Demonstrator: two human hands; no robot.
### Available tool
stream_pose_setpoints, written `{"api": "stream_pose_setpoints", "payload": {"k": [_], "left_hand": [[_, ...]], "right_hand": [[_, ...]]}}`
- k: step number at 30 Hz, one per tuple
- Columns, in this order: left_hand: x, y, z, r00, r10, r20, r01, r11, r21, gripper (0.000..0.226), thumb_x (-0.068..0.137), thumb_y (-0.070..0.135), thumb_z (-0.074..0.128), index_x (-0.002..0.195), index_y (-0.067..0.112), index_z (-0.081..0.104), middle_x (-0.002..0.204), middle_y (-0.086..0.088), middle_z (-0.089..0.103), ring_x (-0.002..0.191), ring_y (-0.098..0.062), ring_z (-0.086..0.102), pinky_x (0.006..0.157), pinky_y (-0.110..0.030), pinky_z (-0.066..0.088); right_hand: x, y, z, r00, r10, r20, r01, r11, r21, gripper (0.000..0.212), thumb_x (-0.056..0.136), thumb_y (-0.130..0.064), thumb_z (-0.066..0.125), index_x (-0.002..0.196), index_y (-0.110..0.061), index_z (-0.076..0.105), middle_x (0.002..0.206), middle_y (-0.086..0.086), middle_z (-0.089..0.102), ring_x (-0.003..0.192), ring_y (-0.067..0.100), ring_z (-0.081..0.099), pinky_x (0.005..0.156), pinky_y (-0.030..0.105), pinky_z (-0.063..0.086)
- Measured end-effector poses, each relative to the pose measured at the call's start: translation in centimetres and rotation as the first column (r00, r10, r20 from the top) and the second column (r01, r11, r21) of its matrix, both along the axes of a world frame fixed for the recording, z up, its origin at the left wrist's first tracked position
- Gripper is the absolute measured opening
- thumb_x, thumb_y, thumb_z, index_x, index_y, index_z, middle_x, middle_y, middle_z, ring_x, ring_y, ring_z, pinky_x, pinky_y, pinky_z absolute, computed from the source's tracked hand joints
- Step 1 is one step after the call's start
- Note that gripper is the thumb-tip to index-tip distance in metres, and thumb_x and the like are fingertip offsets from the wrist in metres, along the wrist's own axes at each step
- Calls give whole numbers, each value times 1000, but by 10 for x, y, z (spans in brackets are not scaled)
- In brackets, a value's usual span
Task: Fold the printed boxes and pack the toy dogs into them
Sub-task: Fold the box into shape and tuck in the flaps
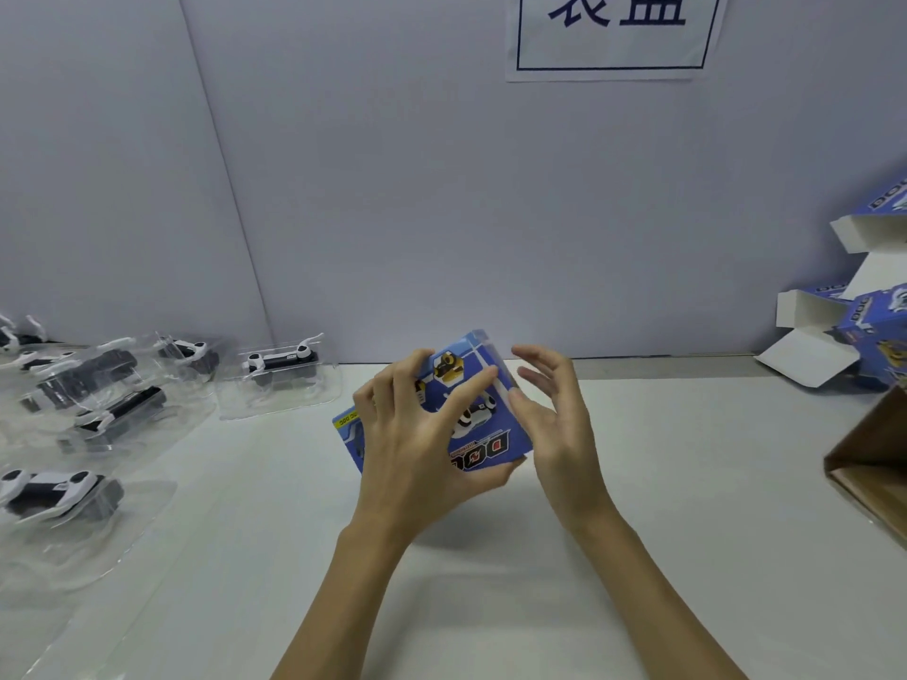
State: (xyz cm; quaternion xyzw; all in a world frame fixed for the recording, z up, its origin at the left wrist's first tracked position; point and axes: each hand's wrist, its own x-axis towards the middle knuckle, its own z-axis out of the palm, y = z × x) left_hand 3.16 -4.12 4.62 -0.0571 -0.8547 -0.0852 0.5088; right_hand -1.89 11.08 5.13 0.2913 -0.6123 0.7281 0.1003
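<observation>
above the white table (491,606), left hand (417,449) gripping blue box (483,434) printed "dog", right hand (554,414) spread beside it

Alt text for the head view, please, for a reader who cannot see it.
Over a white table, the left hand grips a blue printed box while the right hand touches its right edge with spread fingers. Bagged toy dogs lie left; more boxes sit right.

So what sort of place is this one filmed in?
Most likely a packing station at a toy workshop or factory bench. Bagged toy dogs lie in clear wrap on the white table, opened printed boxes pile at the right, and the left hand holds a blue box before a plain partition.
</observation>
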Motion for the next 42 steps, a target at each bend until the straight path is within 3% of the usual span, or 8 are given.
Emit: {"api": "stream_pose_setpoints", "payload": {"k": [2, 5, 9, 15, 19, 25, 34, 42], "left_hand": [[1, -1, 3, 999, 45, -5, -45, 998, 52, 82, 68, 79, 73, 136, 38, 53, 140, -16, 49, 128, -34, 45, 99, -51, 36], [3, -5, 7, 997, 79, 10, -80, 991, 105, 82, 66, 81, 69, 132, 36, 49, 136, -17, 48, 126, -34, 44, 94, -51, 38], [3, -6, 9, 998, 45, 46, -51, 991, 128, 83, 67, 83, 67, 132, 35, 47, 137, -17, 46, 128, -33, 42, 96, -50, 38], [0, -8, 5, 996, 80, 33, -83, 989, 119, 84, 67, 82, 70, 132, 34, 48, 138, -14, 45, 127, -32, 42, 97, -46, 33], [-1, -11, 3, 998, 66, 6, -67, 989, 129, 81, 72, 81, 65, 135, 34, 46, 140, -12, 44, 126, -32, 42, 97, -46, 34], [-1, -6, 4, 997, 70, 28, -73, 988, 135, 82, 71, 82, 67, 136, 37, 47, 141, -15, 48, 129, -29, 41, 100, -46, 34], [-3, -6, 3, 993, 116, 18, -118, 987, 110, 85, 68, 83, 72, 135, 36, 49, 142, -12, 45, 126, -32, 45, 97, -49, 37], [-6, -5, 0, 992, 124, 35, -128, 984, 124, 84, 72, 83, 68, 139, 39, 47, 144, -12, 45, 131, -32, 42, 101, -50, 36]], "right_hand": [[2, -3, 1, 999, -25, -46, 26, 1000, 11, 31, 98, -35, 59, 129, -28, 63, 136, -8, 59, 134, 14, 55, 80, 28, 62], [4, -8, -1, 999, -9, -37, 11, 997, 71, 35, 102, -36, 59, 136, -27, 64, 137, -3, 59, 132, 22, 58, 83, 45, 65], [4, -12, -4, 1000, -24, -2, 24, 997, 73, 39, 103, -34, 53, 140, -29, 63, 137, 0, 58, 133, 23, 58, 85, 48, 64], [8, -10, -6, 996, 34, -79, -25, 992, 123, 45, 103, -33, 49, 148, -39, 51, 149, -8, 42, 144, 10, 42, 82, 26, 62], [8, -8, -9, 984, 14, -175, 27, 973, 229, 57, 101, -33, 60, 155, -39, 42, 151, -5, 41, 145, 16, 41, 83, 28, 63], [7, -8, -2, 997, 72, -21, -70, 995, 70, 42, 107, -30, 48, 148, -30, 53, 142, -9, 57, 139, 20, 52, 87, 42, 64], [11, -8, 2, 981, 172, 84, -172, 985, -4, 47, 108, -41, 35, 149, -29, 54, 141, -7, 62, 134, 18, 58, 89, 24, 58], [10, -12, 2, 987, 116, 109, -116, 993, -4, 52, 103, -45, 36, 151, -31, 50, 141, -10, 63, 130, 13, 60, 81, 21, 60]]}}
